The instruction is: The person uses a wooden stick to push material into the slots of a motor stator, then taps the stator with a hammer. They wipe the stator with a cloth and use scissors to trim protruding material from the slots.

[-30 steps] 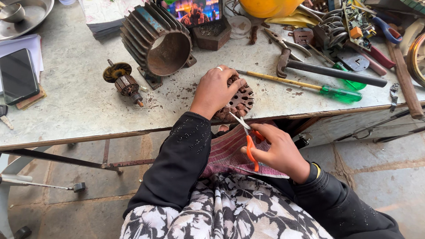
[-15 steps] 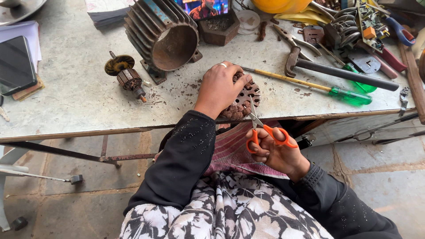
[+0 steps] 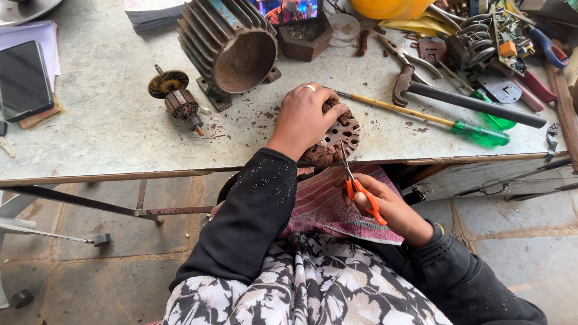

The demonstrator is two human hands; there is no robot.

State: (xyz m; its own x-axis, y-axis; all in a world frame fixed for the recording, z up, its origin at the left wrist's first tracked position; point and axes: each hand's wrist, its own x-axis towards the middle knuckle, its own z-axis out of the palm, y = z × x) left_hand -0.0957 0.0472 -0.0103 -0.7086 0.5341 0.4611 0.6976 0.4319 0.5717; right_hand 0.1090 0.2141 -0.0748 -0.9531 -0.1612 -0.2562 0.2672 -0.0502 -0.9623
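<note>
Two hands are busy at the near edge of the worktop; my left hand is clamped over a round stator core, fingers curled across its top, pinning it at the rim of the worktop just above my lap; my right hand grips orange-handled scissors, thumb and fingers through the loops, blades pointing up with the tips touching the near side of the core; whether the blades are parted I cannot tell. A striped pink cloth lies over my lap under the right hand.

Behind the core, a ribbed motor housing lies on its side with the rusty open end facing me; left of it a small rotor lies well apart from my hands; at the far left a dark phone rests on papers. To the right of my left hand a green-handled screwdriver lies with its shaft running close by my knuckles; a hammer lies just behind it, near and roughly parallel; pliers sit further back, and a heap of coils and parts fills the far right corner. Rust crumbs are scattered on the worktop between the housing and the core.
</note>
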